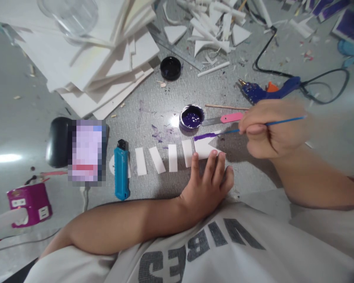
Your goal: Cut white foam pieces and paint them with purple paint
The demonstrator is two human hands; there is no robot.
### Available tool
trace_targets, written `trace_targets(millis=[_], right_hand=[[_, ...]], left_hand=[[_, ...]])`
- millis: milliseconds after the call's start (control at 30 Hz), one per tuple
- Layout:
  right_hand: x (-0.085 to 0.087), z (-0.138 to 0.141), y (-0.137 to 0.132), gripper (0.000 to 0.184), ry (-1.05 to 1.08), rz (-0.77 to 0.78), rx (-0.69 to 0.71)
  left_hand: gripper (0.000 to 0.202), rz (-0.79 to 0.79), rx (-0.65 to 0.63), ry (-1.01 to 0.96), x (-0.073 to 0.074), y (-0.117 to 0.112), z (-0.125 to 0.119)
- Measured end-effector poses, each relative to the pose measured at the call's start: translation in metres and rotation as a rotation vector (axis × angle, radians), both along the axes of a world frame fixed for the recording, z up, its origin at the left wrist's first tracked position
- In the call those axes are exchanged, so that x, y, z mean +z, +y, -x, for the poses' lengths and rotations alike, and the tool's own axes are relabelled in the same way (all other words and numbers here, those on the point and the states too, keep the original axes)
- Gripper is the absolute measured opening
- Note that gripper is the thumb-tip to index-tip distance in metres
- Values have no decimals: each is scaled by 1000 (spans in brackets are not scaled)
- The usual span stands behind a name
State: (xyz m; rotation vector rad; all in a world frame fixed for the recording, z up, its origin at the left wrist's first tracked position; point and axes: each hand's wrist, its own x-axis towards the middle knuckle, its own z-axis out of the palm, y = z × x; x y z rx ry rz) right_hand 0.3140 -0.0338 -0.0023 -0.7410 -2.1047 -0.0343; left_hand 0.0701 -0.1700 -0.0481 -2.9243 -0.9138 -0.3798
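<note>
My right hand [273,127] is closed around a thin blue paintbrush [286,120], its tip touching the upper edge of a white foam piece with a notched end [208,146]. A streak of purple paint [204,136] lies along that edge. My left hand [211,177] rests with fingers spread, the fingertips on the lower edge of the same piece. Just above stands an open jar of purple paint [191,118]. Several small white strips [172,158] lie in a row to the left, beside a blue box cutter [122,171].
Behind the jar are its black lid [170,68], a metal ruler [179,51] and white scraps [218,27]. A blue glue gun [268,89] with a black cord lies right. A pink-handled blade [231,117] is near my right hand. Foam sheets [85,74] and a phone [87,151] are left.
</note>
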Motion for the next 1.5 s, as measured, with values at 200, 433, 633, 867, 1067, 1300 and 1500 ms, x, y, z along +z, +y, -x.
trace_targets(millis=[200,433,633,867,1067,1300,1500], right_hand=[[3,0,-3,44,75,106,-32],[1,-3,-11,40,-68,37,-172],[1,1,-12,41,-2,143,-54],[1,-5,-7,32,-80,8,-86],[2,-3,-10,34,2,160,-24],[1,-3,-9,42,-28,55,-133],[0,-1,-11,39,-27,142,-64]], left_hand=[[41,-6,-8,-16,-1,1,1],[38,-28,8,-16,0,0,0],[38,-44,7,-14,2,2,0],[37,-50,1,-21,2,3,-1],[32,-74,13,-24,6,6,-1],[33,-67,3,-9,6,5,0],[40,-39,-2,-7,1,3,0]])
